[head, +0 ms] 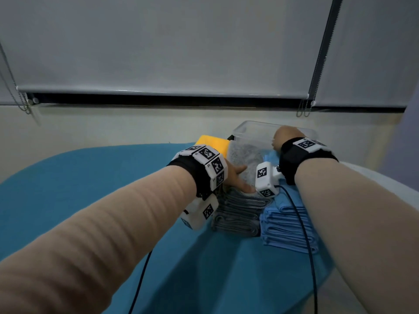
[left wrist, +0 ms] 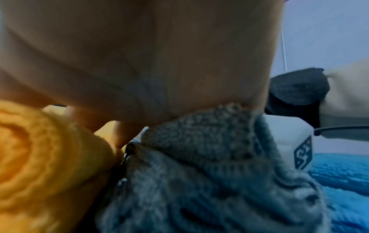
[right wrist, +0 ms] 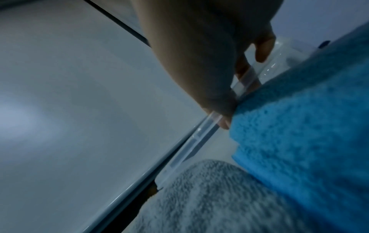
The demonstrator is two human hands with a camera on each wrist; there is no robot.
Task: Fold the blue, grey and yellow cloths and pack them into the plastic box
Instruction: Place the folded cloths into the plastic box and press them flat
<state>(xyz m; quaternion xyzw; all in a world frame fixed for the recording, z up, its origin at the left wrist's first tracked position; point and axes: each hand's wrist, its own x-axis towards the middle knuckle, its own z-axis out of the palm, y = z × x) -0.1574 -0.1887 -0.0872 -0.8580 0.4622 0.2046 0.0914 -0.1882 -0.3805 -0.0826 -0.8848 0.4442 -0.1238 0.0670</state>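
Observation:
The clear plastic box (head: 254,130) lies tilted at the back of the table, with grey cloth showing through its wall. My right hand (head: 288,134) grips its upper rim (right wrist: 199,138), with the fingers (right wrist: 261,52) curled over the edge. In front of the box stand a stack of folded grey cloths (head: 240,214) and a stack of folded blue cloths (head: 288,227). My left hand (head: 238,177) holds the top of the grey stack (left wrist: 199,173); its palm lies on the cloth and its fingers (left wrist: 119,134) reach down between grey and yellow. A folded yellow cloth (head: 213,142) lies left of the box.
A teal cover (head: 90,189) spreads over the rounded table. A pale wall and grey roller blinds (head: 158,53) with bead chains (head: 303,109) stand just behind the box. Black cables (head: 303,234) run from both wrist cameras across the cloths towards me.

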